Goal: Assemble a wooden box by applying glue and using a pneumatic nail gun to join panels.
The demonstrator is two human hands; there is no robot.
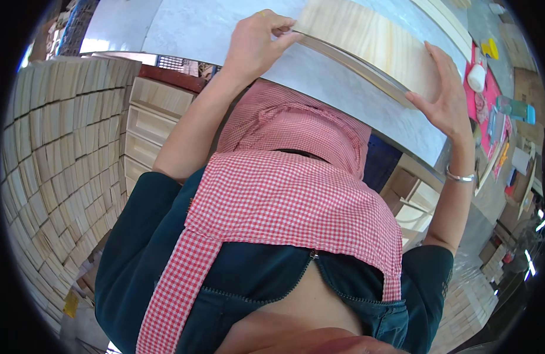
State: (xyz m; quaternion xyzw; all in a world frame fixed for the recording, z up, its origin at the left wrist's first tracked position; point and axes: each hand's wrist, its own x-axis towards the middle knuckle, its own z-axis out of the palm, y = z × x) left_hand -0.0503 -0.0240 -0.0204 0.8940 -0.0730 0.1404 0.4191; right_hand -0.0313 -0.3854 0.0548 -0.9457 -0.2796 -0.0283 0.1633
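A flat light-wood box (367, 38) with striped grain lies on the grey-white tabletop in front of me. Along its near side runs a thin dark gap above a lower strip of wood (355, 68). At the near left corner, my left hand (255, 47) is closed, with thumb and forefinger pinching the edge; any small thing between the fingertips is too small to make out. My right hand (446, 97) wraps the right end, its thumb on the near edge and its fingers along the end. A silver bangle (460, 175) circles my right wrist.
Tall stacks of wood pieces (66, 130) stand at the left, beside wooden boxes (154, 124) under the table's edge. At the right are a white bottle (477, 76), a teal-lidded clear container (516, 110) and a yellow item (490, 48). Long wood strips (446, 23) lie beyond the box.
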